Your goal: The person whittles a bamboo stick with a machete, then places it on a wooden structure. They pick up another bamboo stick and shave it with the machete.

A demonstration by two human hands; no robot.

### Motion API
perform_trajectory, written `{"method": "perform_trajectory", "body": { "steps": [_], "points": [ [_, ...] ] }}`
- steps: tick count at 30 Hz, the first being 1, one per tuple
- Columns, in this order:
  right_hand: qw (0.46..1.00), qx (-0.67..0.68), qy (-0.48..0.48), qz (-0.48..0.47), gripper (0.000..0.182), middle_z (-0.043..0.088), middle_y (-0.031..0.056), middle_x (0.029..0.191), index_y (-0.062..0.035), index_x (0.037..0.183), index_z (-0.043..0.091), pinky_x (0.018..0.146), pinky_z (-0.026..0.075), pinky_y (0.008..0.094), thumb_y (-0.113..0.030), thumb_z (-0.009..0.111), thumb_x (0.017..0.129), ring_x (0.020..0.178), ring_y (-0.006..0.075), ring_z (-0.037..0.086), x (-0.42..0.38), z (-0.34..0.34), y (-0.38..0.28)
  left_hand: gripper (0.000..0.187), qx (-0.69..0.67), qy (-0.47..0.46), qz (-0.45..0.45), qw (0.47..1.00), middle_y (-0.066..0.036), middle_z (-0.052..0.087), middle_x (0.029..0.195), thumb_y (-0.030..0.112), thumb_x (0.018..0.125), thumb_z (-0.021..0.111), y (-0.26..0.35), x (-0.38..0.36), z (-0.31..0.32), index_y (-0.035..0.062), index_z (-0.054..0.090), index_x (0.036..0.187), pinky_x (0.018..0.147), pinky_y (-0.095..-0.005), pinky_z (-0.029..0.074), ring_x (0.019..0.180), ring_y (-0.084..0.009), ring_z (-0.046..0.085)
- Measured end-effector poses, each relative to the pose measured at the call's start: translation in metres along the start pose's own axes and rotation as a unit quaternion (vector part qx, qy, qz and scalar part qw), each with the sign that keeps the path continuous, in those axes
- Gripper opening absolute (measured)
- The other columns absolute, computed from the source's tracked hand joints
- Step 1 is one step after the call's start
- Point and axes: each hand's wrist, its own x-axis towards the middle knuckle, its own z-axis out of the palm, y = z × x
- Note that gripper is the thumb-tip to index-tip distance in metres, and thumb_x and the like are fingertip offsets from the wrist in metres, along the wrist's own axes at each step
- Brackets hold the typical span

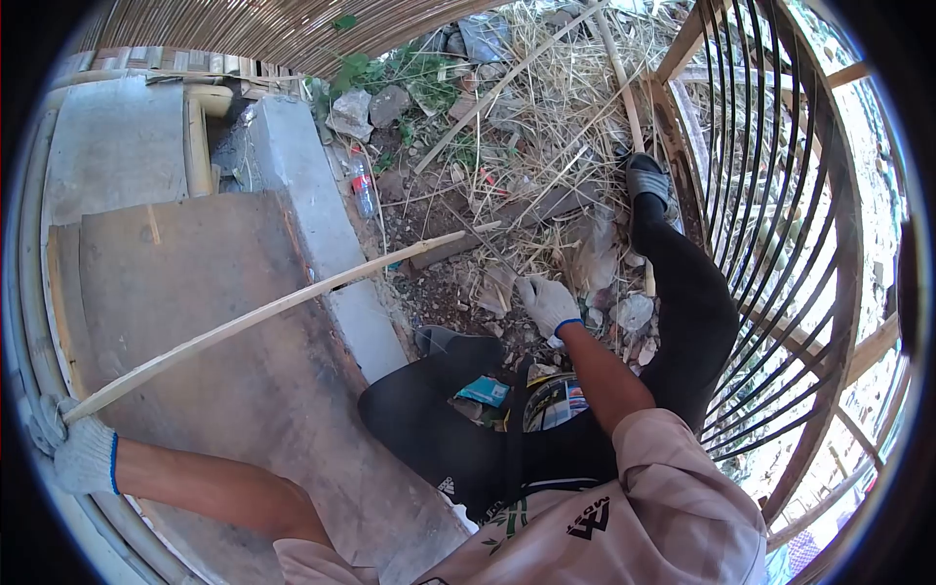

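Note:
A long pale bamboo strip (283, 304) runs slantwise from the far left up to the middle of the head view. Its left end is in my left hand (83, 450), in a white knitted glove with the fingers wrapped round it. The strip's other end tapers to a thin point over a dark wooden block (507, 224) on the ground. My right hand (548, 302), gloved too, is closed below that tip. From its fingers a thin, dark, blade-like tool (495, 255) reaches up toward the strip's end; I cannot tell its exact kind.
A brown board (195, 292) lies on the left beside a concrete ledge (317, 195). A plastic bottle (362, 185), stones (351, 112) and dry straw (546, 107) litter the ground. On the right stands a wooden frame with dark slats (780, 224). A blue packet (485, 392) lies between my legs.

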Motion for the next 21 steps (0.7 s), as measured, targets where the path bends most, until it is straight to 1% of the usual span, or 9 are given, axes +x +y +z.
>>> {"method": "perform_trajectory", "body": {
  "steps": [2,4,8,10,12,14,16,19,21],
  "points": [
    [1.000,-0.002,0.006,0.003,0.051,0.075,0.0271,0.096,-0.0064,0.104,0.072,0.084,0.056,0.0575,-0.050,0.046,0.108,0.095,0.0477,0.072,-0.002,-0.003,-0.001,0.029,0.010,0.007,-0.001,1.000,-0.001,0.031,0.057,0.016,0.102,0.039,-0.004,-0.004,0.008,0.0113,0.039,0.073,0.044,-0.0322,0.029,0.042,-0.0149,0.028],
    [1.000,-0.006,0.009,-0.004,0.051,0.074,0.0274,0.095,-0.0064,0.106,0.071,0.084,0.055,0.0575,-0.051,0.047,0.109,0.094,0.0478,0.071,0.000,-0.003,0.000,0.022,0.030,0.006,-0.013,0.999,0.000,0.031,0.057,0.010,0.102,0.041,-0.004,-0.009,0.012,0.0085,0.044,0.080,0.042,-0.0313,0.030,0.042,-0.0137,0.028],
    [1.000,-0.021,-0.004,0.006,0.051,0.073,0.0282,0.092,-0.0049,0.104,0.070,0.082,0.055,0.0588,-0.050,0.048,0.108,0.092,0.0484,0.071,0.001,-0.002,0.002,0.016,0.049,0.010,0.030,0.998,0.001,0.030,0.058,0.008,0.102,0.043,-0.008,-0.021,0.016,0.0066,0.046,0.086,0.042,-0.0307,0.030,0.042,-0.0126,0.028],
    [1.000,-0.021,-0.004,0.006,0.051,0.073,0.0285,0.091,-0.0046,0.103,0.070,0.081,0.055,0.0591,-0.050,0.048,0.108,0.090,0.0487,0.071,0.003,0.000,0.005,0.014,0.094,0.069,0.063,0.991,0.001,0.031,0.060,0.006,0.103,0.045,-0.015,-0.030,0.027,0.0050,0.047,0.090,0.042,-0.0301,0.030,0.043,-0.0131,0.028],
    [1.000,-0.026,-0.002,0.007,0.051,0.073,0.0283,0.089,-0.0045,0.103,0.070,0.080,0.055,0.0590,-0.050,0.048,0.108,0.089,0.0485,0.072,0.004,0.004,0.009,0.011,0.093,0.075,0.071,0.990,0.000,0.032,0.062,0.005,0.104,0.046,-0.015,-0.035,0.030,0.0038,0.048,0.093,0.043,-0.0302,0.030,0.044,-0.0133,0.028],
    [1.000,-0.001,0.005,0.003,0.051,0.072,0.0305,0.090,-0.0042,0.098,0.066,0.081,0.053,0.0607,-0.051,0.048,0.109,0.090,0.0516,0.069,0.005,0.007,0.013,0.009,0.090,0.082,0.079,0.989,0.000,0.033,0.063,0.005,0.105,0.047,-0.012,-0.039,0.024,0.0026,0.049,0.096,0.043,-0.0303,0.030,0.044,-0.0135,0.028],
    [1.000,-0.004,0.009,0.001,0.050,0.072,0.0299,0.090,-0.0044,0.098,0.066,0.081,0.054,0.0602,-0.050,0.048,0.109,0.090,0.0508,0.070,0.006,0.008,0.015,0.013,0.056,0.033,0.071,0.995,-0.003,0.035,0.071,0.009,0.106,0.046,-0.011,-0.040,0.020,-0.0010,0.049,0.099,0.041,-0.0293,0.030,0.048,-0.0155,0.032],
    [1.000,-0.006,0.000,0.002,0.049,0.072,0.0296,0.090,-0.0047,0.099,0.067,0.081,0.054,0.0598,-0.049,0.049,0.109,0.091,0.0508,0.070,0.005,0.002,0.010,0.009,0.107,0.076,0.093,0.987,-0.002,0.035,0.066,0.007,0.107,0.049,-0.017,-0.048,0.034,-0.0005,0.051,0.102,0.046,-0.0289,0.031,0.047,-0.0144,0.030],
    [1.000,-0.011,0.002,0.003,0.050,0.073,0.0292,0.091,-0.0043,0.099,0.067,0.082,0.055,0.0597,-0.050,0.049,0.109,0.091,0.0510,0.070,0.003,-0.002,0.011,0.010,0.105,0.075,0.085,0.988,-0.002,0.035,0.066,0.006,0.108,0.049,-0.014,-0.049,0.034,-0.0008,0.051,0.102,0.046,-0.0288,0.032,0.048,-0.0144,0.031]
  ]
}}
